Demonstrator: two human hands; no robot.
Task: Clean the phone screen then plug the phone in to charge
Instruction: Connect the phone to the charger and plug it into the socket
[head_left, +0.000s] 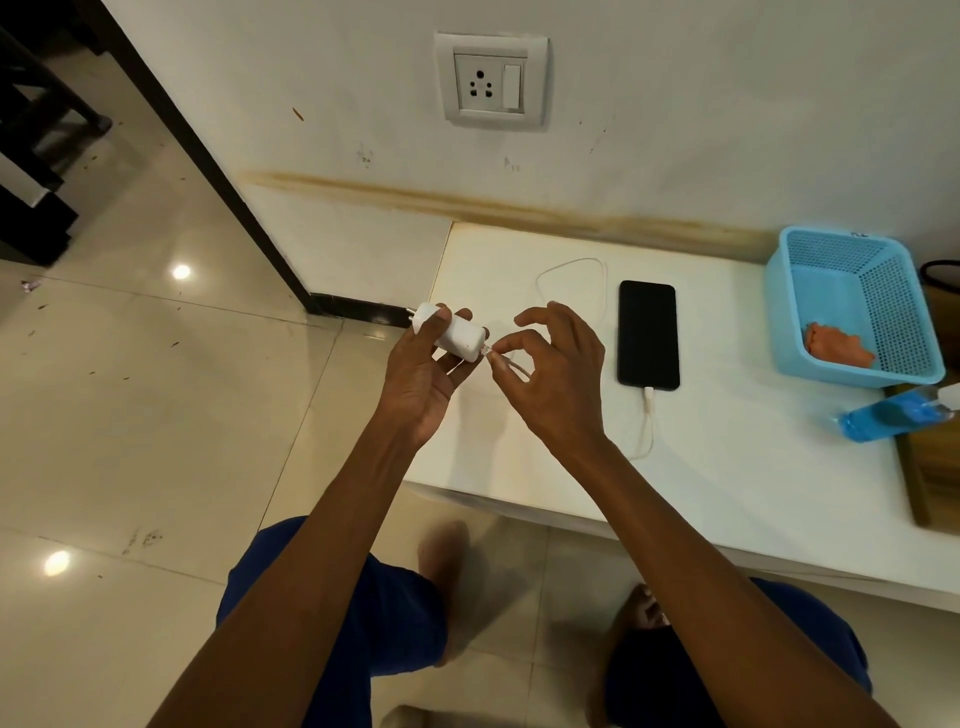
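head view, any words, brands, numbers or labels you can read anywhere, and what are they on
None can be read.
Small dark mark on the blue basket rim: too small to read.
Faint scribbles on the wall under the socket plate: not legible.
Phone, charger adapter and blue bottle: no print shows.

cable (602, 291) stretch behind right hand (558, 374) hidden; plug tip at charger (452, 332) port too small to tell if seated. charger underside covered by left hand (423, 374). spray bottle (893, 413) cut off by right edge. feet (447, 582) below blurred. dark furniture (36, 130) cropped at left edge.
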